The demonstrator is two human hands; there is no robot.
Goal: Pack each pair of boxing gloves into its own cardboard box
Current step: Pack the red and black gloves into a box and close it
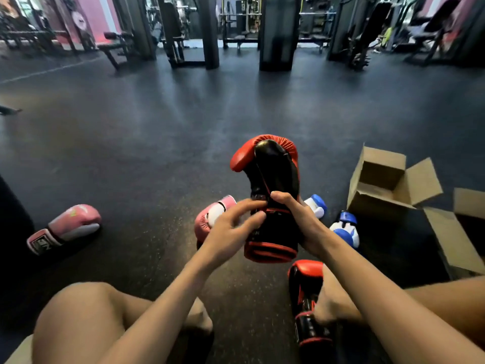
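Observation:
I hold a red and black boxing glove (pixel 270 174) upright in front of me. My right hand (pixel 301 222) grips its wrist cuff. My left hand (pixel 231 232) rests its fingertips on the cuff strap, fingers spread. The second red and black glove (pixel 305 292) lies on the floor by my right leg. One pink and white glove (pixel 65 228) lies far left, another pink and white glove (pixel 210 215) sits behind my left hand. Two blue and white gloves (pixel 346 228) (pixel 316 203) lie right of my hands. An open cardboard box (pixel 388 179) stands at the right.
A second cardboard box (pixel 456 240) lies at the right edge, partly cut off. My bare knees fill the bottom of the view. Dark rubber gym floor (pixel 157 127) stretches ahead to weight machines and benches (pixel 115 46) along the back.

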